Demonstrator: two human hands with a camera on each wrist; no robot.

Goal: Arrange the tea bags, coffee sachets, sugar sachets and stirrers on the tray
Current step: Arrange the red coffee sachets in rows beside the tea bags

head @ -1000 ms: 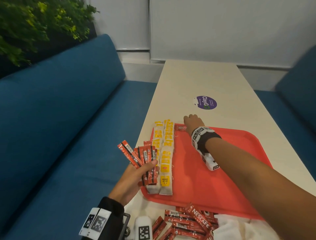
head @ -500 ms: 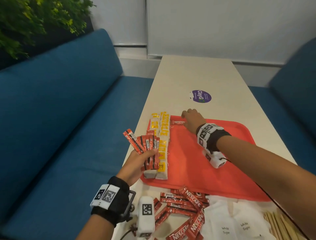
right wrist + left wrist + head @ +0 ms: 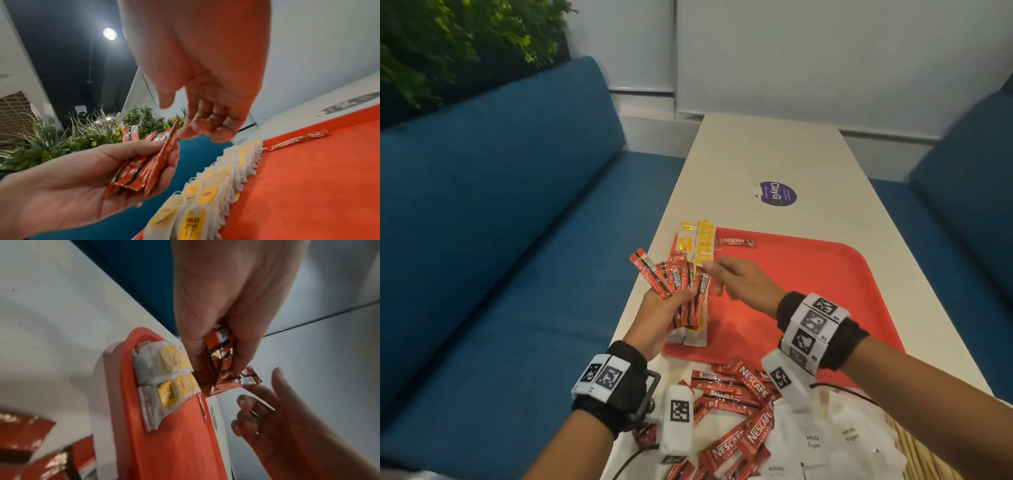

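Note:
A red tray [image 3: 825, 284] lies on the white table. Two rows of yellow-tagged tea bags [image 3: 700, 248] run along its left edge, also seen in the right wrist view [image 3: 226, 178]. One red coffee sachet [image 3: 736, 242] lies alone at the tray's far edge. My left hand [image 3: 671, 308] grips a fan of several coffee sachets [image 3: 674, 281] above the tea bags. My right hand [image 3: 717, 274] hovers at the fan's right side with thumb and fingers apart and nothing between them; its fingertips [image 3: 191, 133] are just beside the top of the nearest sachet.
Loose coffee sachets [image 3: 739, 394] lie heaped on the table in front of the tray. White sugar sachets [image 3: 825, 438] lie to their right, with wooden stirrers [image 3: 928, 455] at the bottom right corner. Blue benches flank the table. A purple sticker [image 3: 777, 193] sits beyond the tray.
My right hand let go of the single sachet at the tray's far edge and drew back towards me to the fan. My left hand kept its grip and rose slightly.

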